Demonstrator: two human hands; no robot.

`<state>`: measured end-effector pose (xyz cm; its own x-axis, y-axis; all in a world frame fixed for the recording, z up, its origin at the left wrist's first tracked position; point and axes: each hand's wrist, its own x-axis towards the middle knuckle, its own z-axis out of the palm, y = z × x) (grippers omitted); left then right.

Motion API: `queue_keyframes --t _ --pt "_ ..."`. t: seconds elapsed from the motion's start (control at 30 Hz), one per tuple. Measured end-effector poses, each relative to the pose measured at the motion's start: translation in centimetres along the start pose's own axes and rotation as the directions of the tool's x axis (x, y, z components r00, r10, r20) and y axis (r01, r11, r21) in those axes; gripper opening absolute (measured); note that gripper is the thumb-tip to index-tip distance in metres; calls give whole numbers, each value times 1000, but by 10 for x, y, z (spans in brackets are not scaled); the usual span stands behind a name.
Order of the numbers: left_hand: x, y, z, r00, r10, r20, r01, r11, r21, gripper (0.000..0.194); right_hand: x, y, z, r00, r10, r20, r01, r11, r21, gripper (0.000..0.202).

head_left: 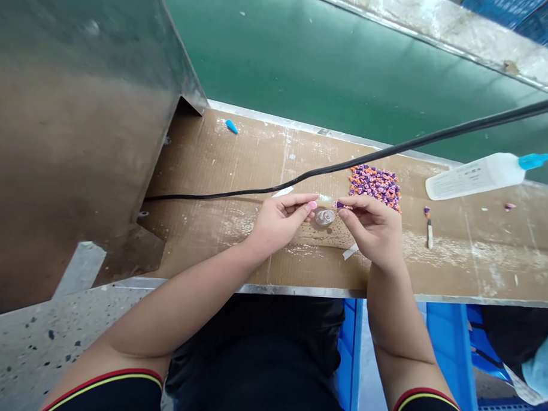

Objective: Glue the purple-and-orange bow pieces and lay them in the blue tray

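Head view: left hand and right hand, each pinching.
Left fingertips clamped on pink piece, right on purple piece; clear container between. Piled pieces just beyond right fingers; bottle farther right, print unreadable.

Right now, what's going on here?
A person's left hand pinches a small pink piece, and the right hand holds a small purple piece. A small clear object sits between the hands on the cardboard. A pile of purple, pink and orange pieces lies just beyond the right hand, with a white bottle farther right.
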<state>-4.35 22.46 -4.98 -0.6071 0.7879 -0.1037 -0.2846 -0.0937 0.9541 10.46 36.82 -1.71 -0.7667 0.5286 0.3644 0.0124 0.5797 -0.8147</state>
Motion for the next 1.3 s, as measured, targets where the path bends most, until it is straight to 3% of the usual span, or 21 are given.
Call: queue_keyframes --t 0.1,0.17,0.27,0.4,0.57,0.77,0.9,1.07,1.2,1.3 --pt "-1 0 0 997 83 3 -83 993 82 22 -13 -7 15 994 64 -83 -56 993 103 12" --pt "-2 0 1 997 74 9 -75 994 77 23 -22 -12 29 980 83 -181 -66 993 96 11" --pt "-5 0 4 999 36 13 -36 999 21 20 -33 -18 51 934 98 -344 -60 991 120 14" --pt "-10 -2 10 996 83 41 -82 996 -25 25 -43 -22 75 861 147 -488 -40 974 223 15" --pt "-14 1 12 990 137 36 -134 988 -78 32 -48 -21 86 848 194 -493 -56 958 280 16" --pt "-14 4 13 999 -52 6 52 970 -237 39 -51 -15 89 803 138 -580 -13 977 213 14" --pt "-15 2 17 992 -122 -43 110 970 -216 43 -53 -15 91 783 163 -600 -16 970 243 15" --pt "-16 0 17 989 -146 -18 142 980 -140 44 -55 -20 91 793 203 -574 -68 966 248 17" --pt "-16 -2 15 985 -174 10 173 969 -179 43 -54 -22 89 817 176 -550 -54 971 232 17" --pt "-15 -1 14 981 -193 17 191 952 -240 41 -53 -21 88 806 136 -575 -12 977 214 17"
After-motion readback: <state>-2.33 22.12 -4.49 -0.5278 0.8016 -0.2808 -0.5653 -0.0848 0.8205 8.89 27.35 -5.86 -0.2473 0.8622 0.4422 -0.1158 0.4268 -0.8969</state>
